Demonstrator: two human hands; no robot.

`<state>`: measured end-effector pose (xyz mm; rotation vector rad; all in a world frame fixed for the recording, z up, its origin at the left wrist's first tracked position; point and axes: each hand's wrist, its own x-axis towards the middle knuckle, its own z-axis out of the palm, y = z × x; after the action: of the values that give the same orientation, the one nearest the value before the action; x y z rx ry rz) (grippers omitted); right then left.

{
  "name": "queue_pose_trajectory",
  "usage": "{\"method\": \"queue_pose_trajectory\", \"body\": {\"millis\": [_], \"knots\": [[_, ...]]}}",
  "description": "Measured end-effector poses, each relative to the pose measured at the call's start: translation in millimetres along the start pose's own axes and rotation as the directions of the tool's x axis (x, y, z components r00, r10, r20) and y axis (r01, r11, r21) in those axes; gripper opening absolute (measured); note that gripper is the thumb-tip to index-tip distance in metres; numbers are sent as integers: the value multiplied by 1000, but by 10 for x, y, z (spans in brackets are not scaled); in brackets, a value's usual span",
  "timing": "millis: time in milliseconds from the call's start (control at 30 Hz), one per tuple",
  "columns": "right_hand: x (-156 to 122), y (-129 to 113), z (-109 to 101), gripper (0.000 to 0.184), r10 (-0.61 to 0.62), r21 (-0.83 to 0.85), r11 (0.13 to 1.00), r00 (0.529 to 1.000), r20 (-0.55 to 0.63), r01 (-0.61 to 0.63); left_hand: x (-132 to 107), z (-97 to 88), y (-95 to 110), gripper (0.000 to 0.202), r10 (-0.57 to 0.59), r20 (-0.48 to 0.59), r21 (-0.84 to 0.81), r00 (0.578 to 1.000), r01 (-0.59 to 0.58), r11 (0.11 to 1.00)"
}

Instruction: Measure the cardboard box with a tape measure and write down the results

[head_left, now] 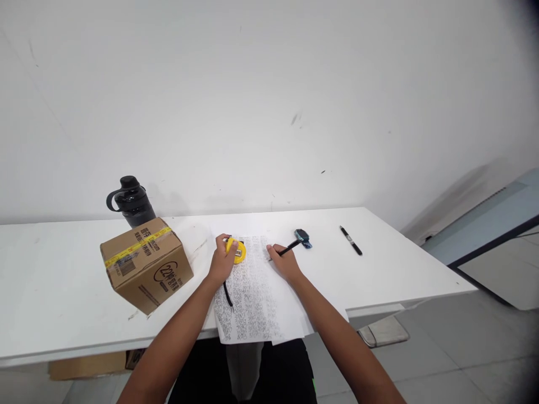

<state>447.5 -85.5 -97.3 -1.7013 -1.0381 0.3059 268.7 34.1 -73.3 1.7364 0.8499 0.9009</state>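
Observation:
My left hand [223, 260] is closed around a yellow tape measure [240, 252] that rests on the upper left part of a printed sheet [250, 306]. A black strap [227, 294] hangs from the tape measure down over the paper. In my right hand [283, 261] I grip a black pen [289, 247], its tip down at the sheet's upper right side. The sheet carries dense columns of small dark print and reaches the table's front edge. Another white sheet [301, 331] lies partly under it.
On the left stand a taped cardboard box [147, 261] and, behind it, a black bottle [135, 202]. A dark watch-like device [302, 237] and a second pen [351, 240] lie to the right on the white table [391, 275]. A wall rises behind the table.

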Motion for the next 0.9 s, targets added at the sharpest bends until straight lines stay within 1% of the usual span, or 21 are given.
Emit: {"method": "queue_pose_trajectory", "body": {"millis": [167, 333, 433, 600, 767, 900], "knots": [[-8, -10, -3, 47, 14, -6, 1000, 1000, 11, -14, -8, -2, 2, 44, 3, 12, 27, 1000, -3, 1000], [-20, -32, 3, 47, 3, 15, 1000, 1000, 29, -4, -21, -8, 20, 44, 3, 10, 30, 1000, -3, 1000], [-22, -57, 7, 46, 10, 29, 1000, 1000, 17, -10, -20, -13, 19, 45, -4, 15, 42, 1000, 3, 999], [-26, -88, 14, 46, 13, 15, 1000, 999, 38, -13, -15, -2, -23, 50, -43, -6, -3, 999, 43, 999], [-24, -77, 40, 47, 13, 3, 1000, 999, 37, -13, -24, -7, -54, 56, -13, -29, -40, 999, 12, 999], [-19, -66, 59, 47, -3, -8, 1000, 999, 38, 3, -45, -22, -39, 55, -7, -20, -32, 1000, 6, 999]]}}
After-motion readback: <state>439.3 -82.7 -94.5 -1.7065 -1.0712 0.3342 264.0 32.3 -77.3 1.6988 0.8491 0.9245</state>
